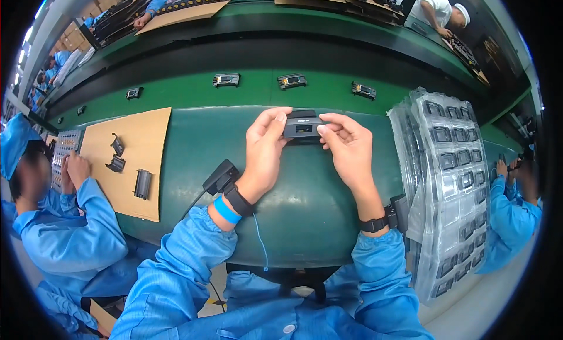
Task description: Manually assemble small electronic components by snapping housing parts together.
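A small dark grey plastic device housing (301, 132) with a rectangular dark window is held up above the green work mat. My left hand (264, 140) grips its left end, thumb along the near side and fingers behind. At the right end, the thumb and forefinger of my right hand (350, 145) are closed against the housing's corner. Whether a small part lies between those right fingertips cannot be made out. Each wrist carries a strapped black device, and a blue band (226, 210) with a thin blue cord circles the left one.
Stacked clear trays (437, 182) of dark frames stand at the right. A cardboard sheet (132, 193) at left bears several black plastic parts (142, 183). Beyond the mat (287, 223), a green conveyor (258, 97) carries several part-assembled units (226, 80). Co-workers sit on both sides and work opposite.
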The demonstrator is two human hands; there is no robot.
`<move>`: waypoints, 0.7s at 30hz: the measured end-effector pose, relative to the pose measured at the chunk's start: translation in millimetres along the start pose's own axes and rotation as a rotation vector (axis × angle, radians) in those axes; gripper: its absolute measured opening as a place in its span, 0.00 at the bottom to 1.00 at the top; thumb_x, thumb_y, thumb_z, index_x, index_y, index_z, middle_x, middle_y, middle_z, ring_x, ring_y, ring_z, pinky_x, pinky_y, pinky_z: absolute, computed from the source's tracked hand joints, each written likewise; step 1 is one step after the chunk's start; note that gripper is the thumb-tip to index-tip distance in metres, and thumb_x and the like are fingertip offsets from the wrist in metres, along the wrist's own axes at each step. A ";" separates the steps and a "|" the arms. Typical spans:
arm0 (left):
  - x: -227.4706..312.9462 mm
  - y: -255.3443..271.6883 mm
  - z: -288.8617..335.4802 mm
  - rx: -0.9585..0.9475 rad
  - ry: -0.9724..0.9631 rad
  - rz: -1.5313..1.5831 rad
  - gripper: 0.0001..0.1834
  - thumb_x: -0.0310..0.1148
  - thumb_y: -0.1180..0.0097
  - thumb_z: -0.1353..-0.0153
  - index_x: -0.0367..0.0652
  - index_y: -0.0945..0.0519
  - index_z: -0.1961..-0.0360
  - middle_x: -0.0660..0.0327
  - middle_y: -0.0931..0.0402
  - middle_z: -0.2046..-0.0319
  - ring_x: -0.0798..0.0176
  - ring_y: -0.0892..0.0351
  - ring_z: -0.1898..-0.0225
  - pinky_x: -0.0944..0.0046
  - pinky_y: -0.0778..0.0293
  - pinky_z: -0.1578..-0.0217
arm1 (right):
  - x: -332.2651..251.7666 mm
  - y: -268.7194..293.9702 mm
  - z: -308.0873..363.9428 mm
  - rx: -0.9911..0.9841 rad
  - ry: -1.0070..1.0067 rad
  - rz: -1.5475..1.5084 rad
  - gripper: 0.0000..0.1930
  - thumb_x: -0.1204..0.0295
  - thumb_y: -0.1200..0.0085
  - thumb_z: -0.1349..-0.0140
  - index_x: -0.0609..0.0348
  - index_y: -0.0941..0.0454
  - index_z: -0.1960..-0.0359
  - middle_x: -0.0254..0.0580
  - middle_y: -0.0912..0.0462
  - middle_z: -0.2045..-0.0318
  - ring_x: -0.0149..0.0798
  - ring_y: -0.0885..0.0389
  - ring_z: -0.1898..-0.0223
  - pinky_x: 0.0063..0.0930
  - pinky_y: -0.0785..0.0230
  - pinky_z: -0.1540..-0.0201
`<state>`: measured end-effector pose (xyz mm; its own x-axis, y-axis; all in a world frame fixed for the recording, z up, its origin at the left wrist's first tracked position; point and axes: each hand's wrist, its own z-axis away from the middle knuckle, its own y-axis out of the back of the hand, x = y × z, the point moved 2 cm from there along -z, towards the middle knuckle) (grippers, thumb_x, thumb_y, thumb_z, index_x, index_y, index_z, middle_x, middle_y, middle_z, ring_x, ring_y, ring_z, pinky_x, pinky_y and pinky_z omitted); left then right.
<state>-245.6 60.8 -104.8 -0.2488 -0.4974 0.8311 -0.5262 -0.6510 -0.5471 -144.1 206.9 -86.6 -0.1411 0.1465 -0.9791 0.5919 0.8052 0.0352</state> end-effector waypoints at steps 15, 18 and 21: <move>0.7 -8.3 3.3 -0.118 0.053 -0.023 0.14 0.23 0.45 0.26 0.36 0.23 0.42 0.56 0.15 0.49 0.65 0.16 0.47 0.63 0.20 0.44 | 17.4 3.1 -5.0 0.050 0.152 0.136 0.15 0.79 0.37 0.34 0.65 0.17 0.46 0.36 0.15 0.64 0.23 0.21 0.67 0.19 0.25 0.61; 0.8 -3.3 1.5 -0.123 -0.051 -0.170 0.13 0.21 0.45 0.27 0.35 0.23 0.43 0.56 0.16 0.50 0.66 0.16 0.49 0.65 0.21 0.45 | 11.8 5.6 -4.6 -0.098 0.113 -0.005 0.16 0.81 0.36 0.34 0.65 0.17 0.44 0.35 0.15 0.63 0.23 0.21 0.66 0.18 0.26 0.59; -0.6 -1.8 2.2 -0.133 0.011 -0.113 0.13 0.20 0.45 0.28 0.35 0.23 0.44 0.58 0.15 0.51 0.69 0.16 0.51 0.68 0.21 0.47 | 10.9 0.5 -3.0 -0.089 0.026 -0.146 0.15 0.82 0.37 0.34 0.65 0.16 0.46 0.33 0.16 0.61 0.23 0.21 0.64 0.17 0.27 0.57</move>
<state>-242.7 61.0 -104.5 -0.1903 -0.4186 0.8880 -0.6544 -0.6202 -0.4326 -147.7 210.6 -96.7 -0.2414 0.0379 -0.9697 0.4912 0.8666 -0.0885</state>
